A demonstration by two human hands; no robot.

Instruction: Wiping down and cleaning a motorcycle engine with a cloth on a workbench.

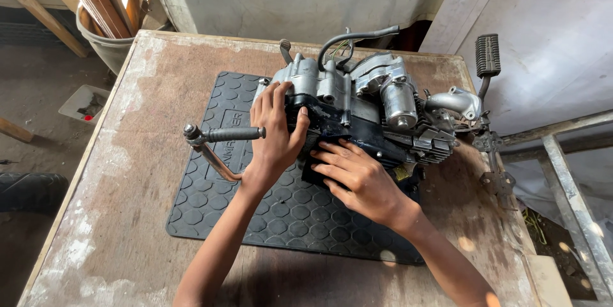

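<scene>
A small grey and black motorcycle engine (377, 106) lies on a black rubber mat (211, 198) on a worn wooden table (128, 153). My left hand (274, 131) lies flat against the engine's dark side cover, fingers spread, thumb on the cover's top edge. My right hand (357, 176) presses on the lower part of the same cover, fingers pointing left. A kick lever (220, 138) with a ribbed black grip sticks out to the left, just beside my left hand. A black hose (351, 37) arches over the engine's top.
A foot pedal with a ribbed rubber pad (487, 58) stands at the table's far right. A bucket with wooden boards (105, 19) is at the back left. A metal frame (568, 179) stands to the right, a tyre (29, 192) on the floor to the left.
</scene>
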